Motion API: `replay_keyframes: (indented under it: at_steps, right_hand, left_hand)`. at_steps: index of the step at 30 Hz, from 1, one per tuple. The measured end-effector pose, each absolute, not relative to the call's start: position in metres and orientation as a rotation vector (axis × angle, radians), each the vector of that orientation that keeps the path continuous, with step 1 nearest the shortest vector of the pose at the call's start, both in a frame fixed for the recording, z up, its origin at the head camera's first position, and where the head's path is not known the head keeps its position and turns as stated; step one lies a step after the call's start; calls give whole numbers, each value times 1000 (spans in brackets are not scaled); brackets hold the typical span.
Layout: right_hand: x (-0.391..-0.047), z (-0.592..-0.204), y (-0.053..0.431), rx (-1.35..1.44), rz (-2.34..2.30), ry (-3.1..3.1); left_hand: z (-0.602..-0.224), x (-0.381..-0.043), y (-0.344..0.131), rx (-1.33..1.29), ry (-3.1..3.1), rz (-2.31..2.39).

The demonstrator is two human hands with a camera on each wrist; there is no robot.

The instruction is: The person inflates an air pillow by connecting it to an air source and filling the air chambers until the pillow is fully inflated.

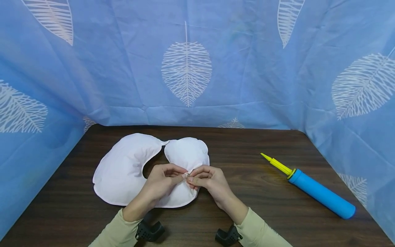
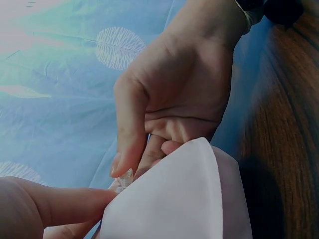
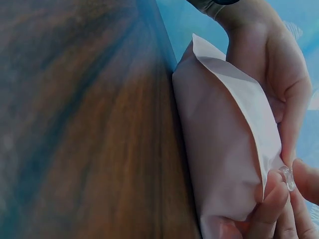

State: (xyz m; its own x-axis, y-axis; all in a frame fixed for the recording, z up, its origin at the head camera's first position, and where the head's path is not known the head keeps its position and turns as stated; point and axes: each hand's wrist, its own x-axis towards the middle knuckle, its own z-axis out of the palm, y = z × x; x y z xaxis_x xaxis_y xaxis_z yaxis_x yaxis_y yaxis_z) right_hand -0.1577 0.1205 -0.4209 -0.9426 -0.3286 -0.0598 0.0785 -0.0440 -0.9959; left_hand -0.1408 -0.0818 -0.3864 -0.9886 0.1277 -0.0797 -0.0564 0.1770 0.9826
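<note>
A white U-shaped neck pillow point(image 1: 118, 171), puffy and lightly wrinkled, lies on the table with its tips close together at the back. Over its right half my left hand point(image 1: 160, 181) and right hand point(image 1: 213, 181) meet fingertip to fingertip. Between them both hands pinch a small clear plastic valve point(image 3: 287, 178) on the pillow's surface. In the left wrist view the valve point(image 2: 125, 181) shows between the right hand's thumb point(image 2: 130, 144) and the left fingers point(image 2: 75, 203). The pillow's seam edge hides part of the right fingers there.
To the right lies a blue hand pump point(image 1: 322, 193) with a yellow nozzle, pointing up and left. Dark wood-grain table point(image 1: 247, 199) carries everything. Blue leaf-print cloth point(image 1: 231, 75) hangs along the back and both sides.
</note>
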Motion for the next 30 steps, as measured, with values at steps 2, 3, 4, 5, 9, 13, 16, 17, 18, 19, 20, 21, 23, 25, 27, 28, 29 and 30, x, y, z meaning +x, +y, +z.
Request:
replay_keyframes:
  at_steps: [2,3,4,5,9,13,16,17,18,19,20,21,23,25,27,28,29,30]
  right_hand:
    - [-158,-421,121,-270,-2067,1953]
    - [-158,-421,122,-269,-2067,1950]
    - [-158,-421,122,-270,-2066,1949]
    - [-158,-421,122,-269,-2065,1949]
    - [-159,-420,124,-255,-2057,1960]
    - [-159,-419,127,-232,-2047,1991]
    - [-159,-418,129,-218,-2050,2008]
    - [-159,-418,129,-213,-2052,2015]
    - [-160,-418,130,-207,-2055,2022]
    - [-160,-417,131,-201,-2059,2030]
    - [-161,-417,132,-196,-2061,2042]
    - [-162,-416,134,-190,-2062,2052]
    - [-163,-415,139,-169,-2057,2084]
    - [-165,-412,146,-143,-2047,2126]
    - [-167,-405,155,-118,-2018,2190]
    - [-169,-401,159,-111,-1987,2242]
    - [-171,-395,164,-113,-1940,2305]
    - [-173,-388,169,-117,-1873,2387]
  left_hand:
    - [-387,-141,-81,66,2294,1929]
    - [-387,-142,-81,64,2293,1931]
    - [-387,-142,-81,63,2290,1934]
    - [-388,-142,-81,61,2289,1938]
    - [-389,-142,-81,50,2287,1952]
    - [-389,-143,-81,33,2286,1960]
    - [-388,-143,-81,21,2282,1968]
    - [-387,-144,-81,16,2283,1970]
    - [-387,-144,-81,12,2281,1975]
    - [-387,-145,-81,8,2279,1979]
    - [-386,-145,-82,5,2275,1984]
    - [-386,-145,-82,2,2279,1987]
    - [-386,-145,-84,-4,2291,1987]
    - [-384,-146,-87,-6,2321,1978]
    - [-379,-147,-90,-6,2364,1951]
    - [-375,-148,-92,5,2397,1922]
    - [-370,-150,-93,28,2437,1887]
    - [-364,-152,-94,57,2493,1837]
